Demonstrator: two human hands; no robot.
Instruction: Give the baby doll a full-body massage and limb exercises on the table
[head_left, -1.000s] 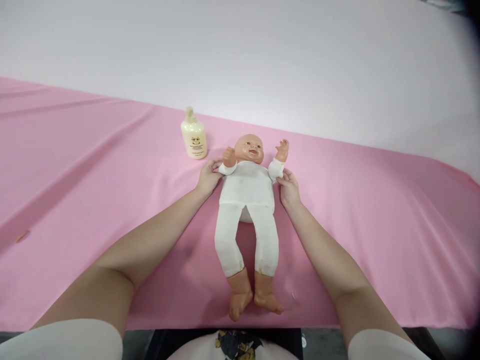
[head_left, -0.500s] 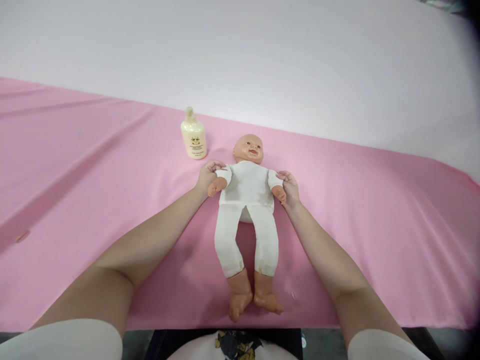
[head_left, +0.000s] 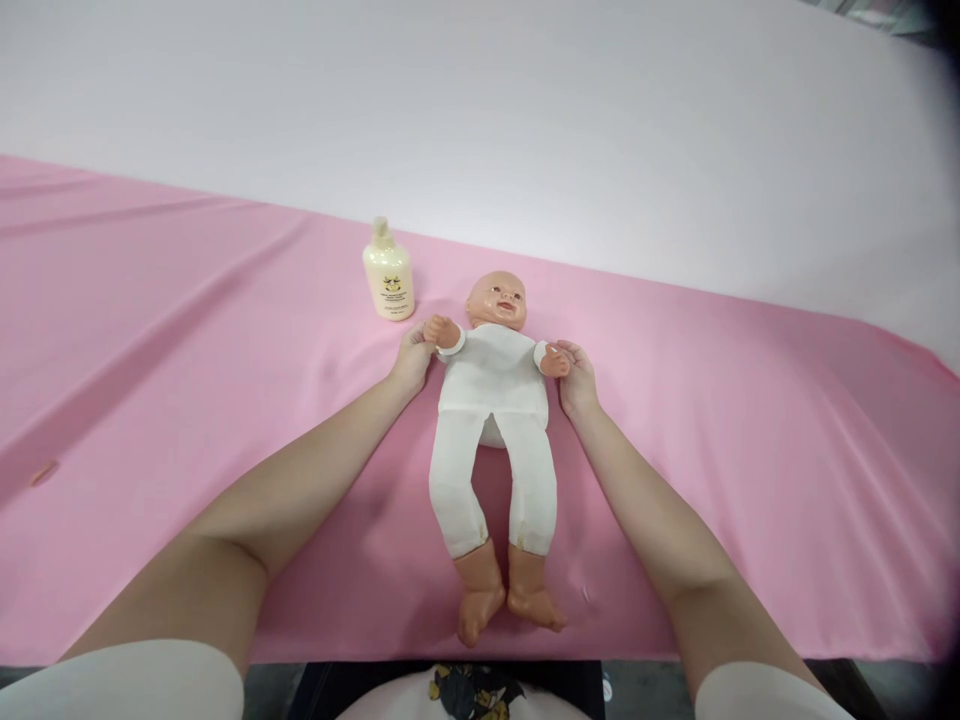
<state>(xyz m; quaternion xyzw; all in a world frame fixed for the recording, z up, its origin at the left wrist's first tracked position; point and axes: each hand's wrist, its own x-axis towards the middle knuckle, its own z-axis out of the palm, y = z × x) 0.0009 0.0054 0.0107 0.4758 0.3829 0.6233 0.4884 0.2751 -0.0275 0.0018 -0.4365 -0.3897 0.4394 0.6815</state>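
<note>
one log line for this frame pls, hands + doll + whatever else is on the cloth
left hand: grips doll's arm | right hand: grips other arm | doll: face up on pink cloth | bottle: upright, apart, by head

Both arms are left bare from the upper arm down, with short white sleeves (head_left: 127,680) seen only at the bottom corners. Nothing is worn on the left hand (head_left: 414,358) or the right hand (head_left: 576,380), so no rings, watch or gloves. A white shirt with a yellow-and-black cartoon print (head_left: 472,692) is glimpsed at the bottom edge.
</note>
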